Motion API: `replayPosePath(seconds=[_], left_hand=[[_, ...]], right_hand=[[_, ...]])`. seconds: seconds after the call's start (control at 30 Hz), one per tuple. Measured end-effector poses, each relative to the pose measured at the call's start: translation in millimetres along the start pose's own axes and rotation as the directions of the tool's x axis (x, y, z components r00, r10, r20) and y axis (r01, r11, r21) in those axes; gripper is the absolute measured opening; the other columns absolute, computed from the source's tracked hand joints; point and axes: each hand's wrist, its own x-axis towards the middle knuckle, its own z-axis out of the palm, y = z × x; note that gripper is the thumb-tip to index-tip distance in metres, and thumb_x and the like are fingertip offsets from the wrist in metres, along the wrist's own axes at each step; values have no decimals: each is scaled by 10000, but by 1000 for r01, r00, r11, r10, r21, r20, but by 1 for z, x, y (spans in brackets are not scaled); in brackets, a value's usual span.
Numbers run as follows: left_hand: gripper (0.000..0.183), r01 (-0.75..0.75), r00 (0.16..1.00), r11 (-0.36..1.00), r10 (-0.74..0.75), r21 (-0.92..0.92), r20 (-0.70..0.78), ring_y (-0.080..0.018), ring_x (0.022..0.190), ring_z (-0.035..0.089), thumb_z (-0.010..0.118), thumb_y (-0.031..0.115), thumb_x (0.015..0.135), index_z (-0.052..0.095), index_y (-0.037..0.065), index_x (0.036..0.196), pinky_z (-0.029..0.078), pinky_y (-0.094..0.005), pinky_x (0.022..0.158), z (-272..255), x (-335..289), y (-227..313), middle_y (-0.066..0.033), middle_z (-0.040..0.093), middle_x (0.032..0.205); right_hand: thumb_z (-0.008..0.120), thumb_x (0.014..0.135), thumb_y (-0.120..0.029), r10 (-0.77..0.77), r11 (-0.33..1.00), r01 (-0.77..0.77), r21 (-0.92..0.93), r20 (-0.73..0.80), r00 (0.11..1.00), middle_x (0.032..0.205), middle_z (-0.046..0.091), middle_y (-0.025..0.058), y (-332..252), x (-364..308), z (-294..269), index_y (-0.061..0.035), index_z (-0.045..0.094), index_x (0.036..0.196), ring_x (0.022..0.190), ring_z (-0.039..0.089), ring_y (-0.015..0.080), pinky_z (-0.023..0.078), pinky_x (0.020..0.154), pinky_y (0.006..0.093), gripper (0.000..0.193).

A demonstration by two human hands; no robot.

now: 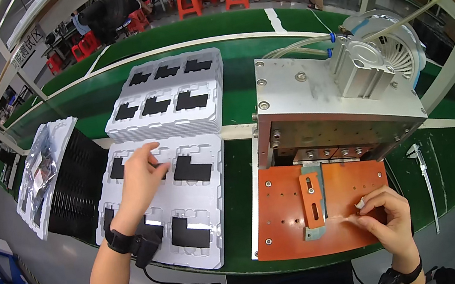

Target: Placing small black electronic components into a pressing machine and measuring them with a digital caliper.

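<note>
My left hand (144, 178) is over the white plastic tray (222, 197) in front of me, its thumb and index finger apart. Its fingertips are close to a flat black piece, mostly hidden under the hand; whether they touch it I cannot tell. L-shaped black pieces (191, 169) lie in the tray's other pockets. On the right, my right hand (388, 217) is over the orange plate (344, 182) of a metal press (301, 111). Its thumb and index finger are pinched together, with a whitish bit at a fingertip. Anything between them is too small to name.
Behind the near tray stands a stack of white trays (168, 119) with more black pieces. At the left, another tray stack leans, a clear bag (44, 168) on top. An orange slotted block (312, 200) sits on the plate. Calipers (424, 174) lie at the right; people sit farther back.
</note>
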Motion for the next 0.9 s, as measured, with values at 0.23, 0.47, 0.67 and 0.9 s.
replayPosePath(seconds=[0.23, 0.47, 0.67, 0.9], left_hand=[[76, -491, 866, 817, 495, 302, 70, -255, 833, 570, 660, 115, 838, 678, 46, 863, 467, -375, 746, -5, 26, -52, -71, 607, 811], [214, -604, 772, 578, 597, 549, 220, -230, 879, 523, 653, 240, 844, 650, 77, 706, 417, -374, 813, -9, 36, -54, -38, 603, 805], [244, -672, 655, 448, 730, 589, 192, -222, 812, 515, 677, 284, 823, 661, 97, 667, 413, -386, 872, -22, 20, -27, -28, 579, 663], [244, -700, 698, 589, 685, 404, 211, -227, 748, 503, 656, 301, 855, 741, 101, 964, 413, -374, 831, 6, -19, -16, -54, 565, 592]], right_hand=[[745, 709, 8, 16, 1000, -16, 25, -4, 1000, 851, 669, 102, -4, 0, 2, 4, 667, 803, 807, 649, 210, 493, 707, 289, 122], [731, 723, 20, 18, 999, -18, 33, 0, 1000, 850, 668, 99, -5, 1, 3, 4, 670, 808, 794, 656, 202, 494, 696, 277, 106], [731, 727, 22, 10, 1000, -10, 6, 4, 1000, 849, 669, 95, -5, 0, 3, 3, 669, 809, 788, 655, 192, 493, 689, 273, 105], [734, 728, 16, -48, 998, 49, -29, 11, 999, 842, 674, 97, -7, 2, 5, 1, 670, 810, 763, 650, 195, 493, 669, 274, 106]])
